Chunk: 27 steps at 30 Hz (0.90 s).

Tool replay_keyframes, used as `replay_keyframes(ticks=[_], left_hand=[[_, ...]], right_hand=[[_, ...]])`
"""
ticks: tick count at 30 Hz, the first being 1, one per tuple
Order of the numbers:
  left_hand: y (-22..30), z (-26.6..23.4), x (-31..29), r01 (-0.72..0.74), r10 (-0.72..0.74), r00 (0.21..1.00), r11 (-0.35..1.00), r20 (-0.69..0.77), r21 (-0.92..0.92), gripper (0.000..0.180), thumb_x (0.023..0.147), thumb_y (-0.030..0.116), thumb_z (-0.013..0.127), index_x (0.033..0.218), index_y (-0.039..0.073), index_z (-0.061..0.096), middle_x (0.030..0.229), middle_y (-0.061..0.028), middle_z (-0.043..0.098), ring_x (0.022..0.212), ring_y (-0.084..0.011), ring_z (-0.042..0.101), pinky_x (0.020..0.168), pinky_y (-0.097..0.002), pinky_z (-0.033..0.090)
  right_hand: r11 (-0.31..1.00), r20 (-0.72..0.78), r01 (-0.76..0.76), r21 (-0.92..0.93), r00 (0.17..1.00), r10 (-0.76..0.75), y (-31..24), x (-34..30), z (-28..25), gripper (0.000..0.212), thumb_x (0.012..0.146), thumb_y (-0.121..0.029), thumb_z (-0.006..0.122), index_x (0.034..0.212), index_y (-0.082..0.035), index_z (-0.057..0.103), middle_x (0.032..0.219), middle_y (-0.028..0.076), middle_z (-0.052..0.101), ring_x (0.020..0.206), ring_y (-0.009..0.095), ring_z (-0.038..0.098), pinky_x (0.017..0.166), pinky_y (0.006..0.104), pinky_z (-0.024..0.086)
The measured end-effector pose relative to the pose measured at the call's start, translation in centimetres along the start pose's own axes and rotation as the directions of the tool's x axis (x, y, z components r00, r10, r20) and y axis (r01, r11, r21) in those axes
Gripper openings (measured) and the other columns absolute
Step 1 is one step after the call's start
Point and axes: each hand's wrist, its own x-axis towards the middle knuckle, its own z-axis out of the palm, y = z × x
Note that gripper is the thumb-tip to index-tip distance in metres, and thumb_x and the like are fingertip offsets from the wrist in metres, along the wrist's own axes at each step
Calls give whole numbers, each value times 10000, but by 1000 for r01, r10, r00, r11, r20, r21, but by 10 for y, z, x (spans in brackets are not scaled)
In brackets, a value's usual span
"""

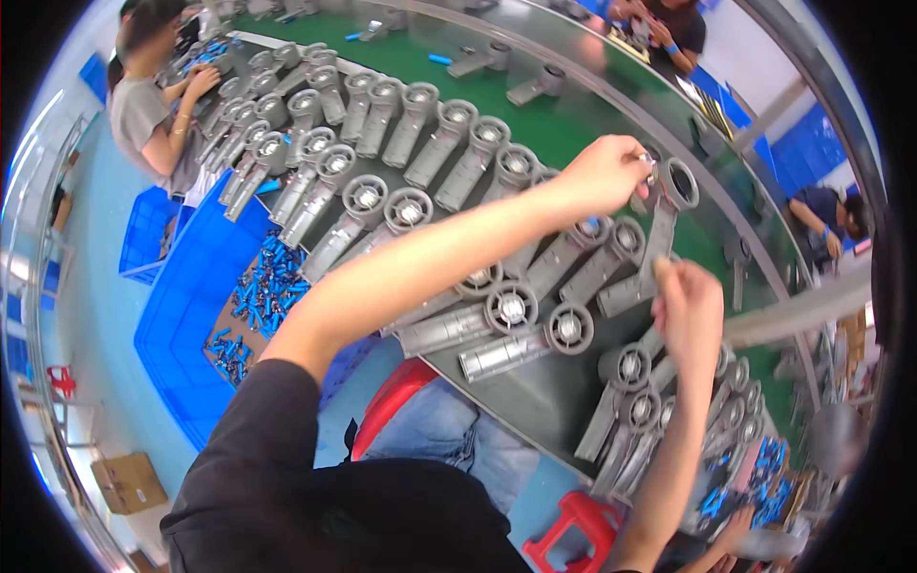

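My left hand (611,177) reaches across to the far right of the bench, its fingers pinched round a small shiny metal part (650,164) too small to name. Just beside it a grey handheld fan housing (680,183) is tilted up, its round ring at the top. Lower down, my right hand (690,306) is closed at the bottom end of that housing's handle, slightly blurred. Similar housings with silver fan centres lie below my left arm, such as one fan housing (569,329) near the bench edge.
Rows of grey fan housings (420,105) cover the bench. Beyond runs a green conveyor belt (401,57) with a few parts on it. Blue bins (181,325) and small blue motors (272,286) stand at left. A red stool (578,530) is below. Co-workers (158,105) sit around.
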Motion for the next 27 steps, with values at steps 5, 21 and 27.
replay_keyframes(ticks=[5, 21, 27], left_hand=[[-80, -41, 144, 167, -141, 980, 968, -142, 188, 236, 823, 122, 585, 660, -14, 689, 610, -123, 664, 485, -200, 596, 501, -359, 473], [-102, -189, 179, 299, 231, 905, 250, -357, 921, 434, 901, 390, 556, 1070, 7, 670, 1204, -256, 602, 1152, -397, 568, 947, -512, 463], [-111, -210, 193, 292, 65, 932, 452, -357, 843, 582, 907, 467, 576, 1216, -26, 562, 1223, -259, 586, 1152, -438, 564, 988, -518, 440]], right_hand=[[984, 59, 66, -165, 997, -57, 43, 156, 42, 319, 927, -259, 599, 827, 32, 684, 598, 74, 647, 490, 133, 613, 491, 301, 482], [919, 45, 104, -380, 995, -94, 56, 182, 28, 352, 934, -329, 625, 857, 12, 667, 591, 63, 609, 447, 133, 555, 435, 295, 424], [890, -3, 8, -456, 1000, -10, 31, 91, -32, 293, 918, -246, 653, 864, 42, 651, 590, 44, 588, 517, 92, 523, 496, 260, 407]])
